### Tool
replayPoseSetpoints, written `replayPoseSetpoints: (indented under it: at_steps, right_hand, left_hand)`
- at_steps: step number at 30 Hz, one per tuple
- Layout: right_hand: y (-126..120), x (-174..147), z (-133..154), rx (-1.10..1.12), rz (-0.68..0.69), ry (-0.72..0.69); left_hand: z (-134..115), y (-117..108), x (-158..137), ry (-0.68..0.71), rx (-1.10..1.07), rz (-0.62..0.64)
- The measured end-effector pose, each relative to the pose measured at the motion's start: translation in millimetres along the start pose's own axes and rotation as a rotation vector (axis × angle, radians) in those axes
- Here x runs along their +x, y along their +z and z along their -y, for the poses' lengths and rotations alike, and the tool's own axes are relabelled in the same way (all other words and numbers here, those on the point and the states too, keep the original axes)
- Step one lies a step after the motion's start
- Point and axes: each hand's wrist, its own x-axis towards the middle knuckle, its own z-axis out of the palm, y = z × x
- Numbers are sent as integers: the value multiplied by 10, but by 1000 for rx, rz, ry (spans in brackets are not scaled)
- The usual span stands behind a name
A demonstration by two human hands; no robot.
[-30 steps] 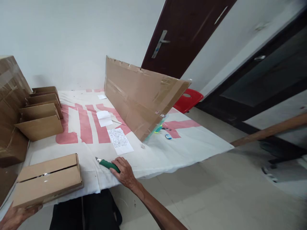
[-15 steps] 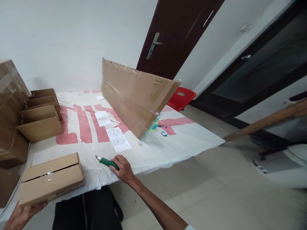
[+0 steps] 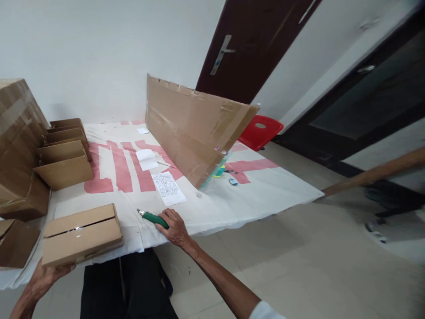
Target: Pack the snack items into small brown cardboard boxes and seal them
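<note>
A closed cardboard box [image 3: 83, 237] lies flat at the table's near left edge, a narrow gap running between its top flaps. My left hand [image 3: 49, 277] grips its near left corner, the fingers partly hidden beneath the box. To the right, my right hand [image 3: 174, 226] is closed around the green handle of a utility knife [image 3: 154, 218]. The knife rests low over the white cloth, its metal tip pointing left towards the box but apart from it. A printed paper sheet [image 3: 169, 189] lies just beyond my right hand.
Several open cardboard boxes [image 3: 66, 170] stand in a row beside a large taped carton [image 3: 20, 146] at the left. A tall cardboard panel [image 3: 192, 128] stands across the table. Behind it are a tape roll [image 3: 233, 181] and a red chair [image 3: 260, 132].
The view has shifted, so the whole scene sits slightly further right and higher. Both hands keep their holds, and the box and knife show no clear movement on the table.
</note>
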Motion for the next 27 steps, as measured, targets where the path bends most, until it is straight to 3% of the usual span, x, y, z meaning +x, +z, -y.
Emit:
replayPoseSetpoints:
  at_steps: [6, 12, 27]
  right_hand:
    - [33, -59, -8, 22, -10, -4]
    - [35, -68, 1, 23, -10, 1]
    - [9, -56, 24, -1, -31, -7]
  left_hand:
    - [-35, -1, -89, -10, 5, -8]
    - [-97, -37, -89, -2, -22, 71]
    - [89, -87, 14, 29, -27, 36]
